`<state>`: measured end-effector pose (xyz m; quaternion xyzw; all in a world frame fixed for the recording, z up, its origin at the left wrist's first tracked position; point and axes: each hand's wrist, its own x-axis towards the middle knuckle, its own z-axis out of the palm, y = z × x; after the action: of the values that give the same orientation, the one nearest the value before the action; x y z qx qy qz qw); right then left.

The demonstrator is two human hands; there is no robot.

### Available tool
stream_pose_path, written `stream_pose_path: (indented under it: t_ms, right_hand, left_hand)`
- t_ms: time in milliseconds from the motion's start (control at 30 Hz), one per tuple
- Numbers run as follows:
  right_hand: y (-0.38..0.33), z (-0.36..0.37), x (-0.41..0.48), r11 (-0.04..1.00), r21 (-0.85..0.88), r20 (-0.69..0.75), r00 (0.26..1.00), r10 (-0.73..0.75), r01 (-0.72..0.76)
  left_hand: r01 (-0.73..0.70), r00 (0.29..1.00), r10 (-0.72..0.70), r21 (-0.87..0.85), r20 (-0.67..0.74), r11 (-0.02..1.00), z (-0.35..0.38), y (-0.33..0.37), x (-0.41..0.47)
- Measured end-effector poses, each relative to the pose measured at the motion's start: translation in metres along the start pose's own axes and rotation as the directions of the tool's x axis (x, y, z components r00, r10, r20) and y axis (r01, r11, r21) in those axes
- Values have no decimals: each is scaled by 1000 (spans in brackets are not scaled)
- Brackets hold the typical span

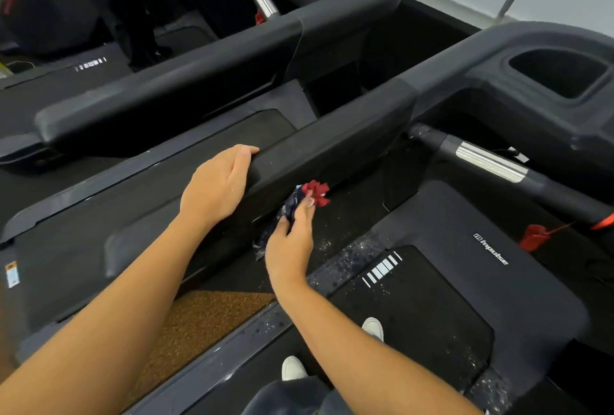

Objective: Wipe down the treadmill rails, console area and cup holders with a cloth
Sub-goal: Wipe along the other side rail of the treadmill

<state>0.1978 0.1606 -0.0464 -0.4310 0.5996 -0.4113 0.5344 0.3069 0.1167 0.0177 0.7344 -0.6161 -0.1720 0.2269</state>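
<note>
Now left hand [216,188], fingers curled over rail [332,142]; right hand [292,243], fingers gripping cloth [317,193].

Black treadmill deck [415,308], white shoes [372,328] on it

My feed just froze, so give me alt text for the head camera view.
The right hand holds a crumpled red and dark blue cloth against the inner side of the treadmill's left rail, while the left hand grips the rail's top. White specks dot the deck below; the cup holder sits ahead to the right.
</note>
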Motion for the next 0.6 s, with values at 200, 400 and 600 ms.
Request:
stream_pose_path:
  t_ms: [200,400,600]
  right_hand:
    - [10,20,-22,959,-122,-38,964,-262,255]
    - [38,34,-62,882,-232,258,900,-351,410]
    - [38,3,-68,938,-110,359,893,-270,328]
  left_hand:
    - [7,1000,-7,-39,-4,999,0,1,2]
    - [-8,1000,8,-56,-3,998,1,-1,4]
    - [11,1000,-10,-72,13,997,0,-3,2]
